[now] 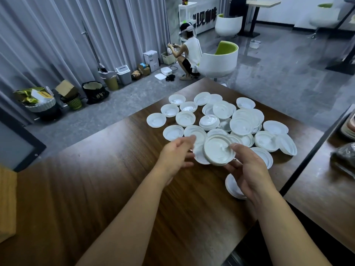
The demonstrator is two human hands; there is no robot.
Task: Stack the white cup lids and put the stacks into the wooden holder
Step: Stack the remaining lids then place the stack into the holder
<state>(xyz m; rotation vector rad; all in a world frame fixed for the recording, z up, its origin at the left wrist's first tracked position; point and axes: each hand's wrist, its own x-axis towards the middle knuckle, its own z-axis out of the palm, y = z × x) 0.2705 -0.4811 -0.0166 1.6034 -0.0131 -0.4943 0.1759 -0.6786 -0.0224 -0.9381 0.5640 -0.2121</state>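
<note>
Several white cup lids point(185, 118) lie scattered and partly piled on the dark wooden table point(96, 189). My right hand point(247, 169) grips a small stack of lids point(218, 149) lifted just above the table, thumb on the top rim. My left hand point(175, 153) is at the left edge of that stack, fingers loosely extended and touching a lid there. One more lid point(233, 187) lies under my right wrist. A light wooden object point(6, 204) shows at the left frame edge; whether it is the holder cannot be told.
A second table point(322, 198) with dark objects stands to the right across a narrow gap. A person crouches on the floor beyond by a white-and-green chair point(219, 60). Bins and boxes line the curtain at left.
</note>
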